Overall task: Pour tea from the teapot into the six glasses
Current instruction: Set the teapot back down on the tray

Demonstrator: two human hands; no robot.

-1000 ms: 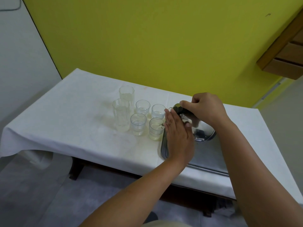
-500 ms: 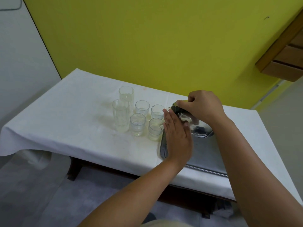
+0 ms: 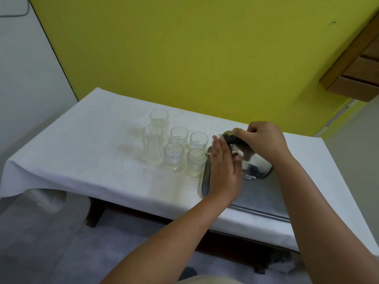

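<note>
A shiny steel teapot (image 3: 256,167) is tilted left over a metal tray (image 3: 264,199). My right hand (image 3: 264,140) grips its dark handle at the top. My left hand (image 3: 224,169) lies flat against the pot's left side, fingers straight, hiding most of the spout. The spout tip reaches the rim of the near right small glass (image 3: 195,161), which holds pale tea. Three more small glasses (image 3: 174,156) (image 3: 179,136) (image 3: 198,140) and two tall glasses (image 3: 152,144) (image 3: 159,118) stand in a cluster to the left.
The table has a white cloth (image 3: 82,144) with faint stains around the glasses. A yellow wall rises behind it. A wooden cabinet (image 3: 361,64) hangs at the upper right. The table's front edge is near my forearms.
The pot and both hands have stayed in almost the same spot, tilted toward the near right small glass. The view has shifted slightly.
</note>
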